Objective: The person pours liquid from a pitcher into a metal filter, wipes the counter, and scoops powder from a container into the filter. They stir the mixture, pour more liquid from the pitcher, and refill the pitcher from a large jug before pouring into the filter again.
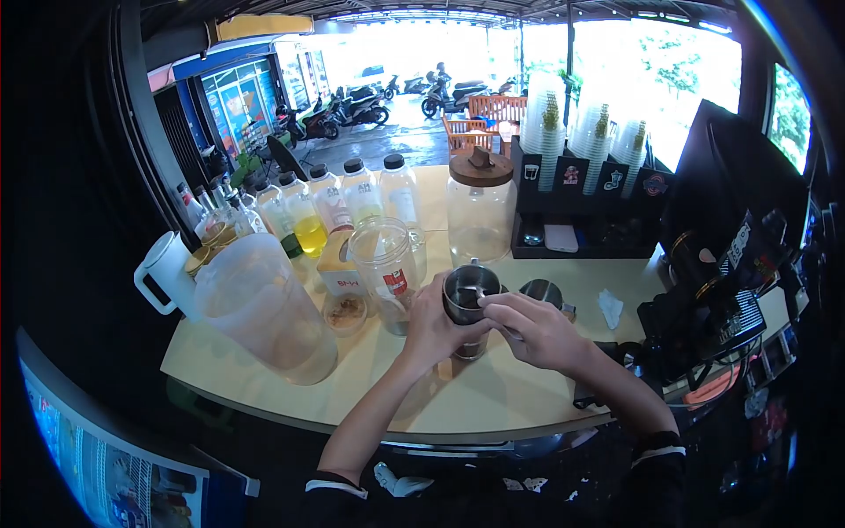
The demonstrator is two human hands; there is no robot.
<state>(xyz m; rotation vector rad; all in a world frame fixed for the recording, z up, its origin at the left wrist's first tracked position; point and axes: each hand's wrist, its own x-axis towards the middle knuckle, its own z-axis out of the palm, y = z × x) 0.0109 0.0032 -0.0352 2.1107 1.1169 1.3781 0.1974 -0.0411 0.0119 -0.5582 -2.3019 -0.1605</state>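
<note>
A steel pitcher (455,310) stands near the middle of the counter, its open top facing me. My left hand (429,324) is wrapped round its left side. Over the rim, my right hand (539,333) pinches a shiny thin utensil, which looks like a spoon (473,289), dipping into the pitcher. The contents look dark and cannot be made out. Just right of it, partly behind my right hand, sits a second steel pitcher (540,290). A clear jar with a red label (394,280) stands left of my left hand.
A large translucent jug (264,308), a white pitcher (167,268) and a small tub (345,313) occupy the left side. Capped bottles (361,192) and a wooden-lidded jar (481,216) line the back. Stacked cups (546,132) fill a black holder; a coffee machine (704,290) stands right.
</note>
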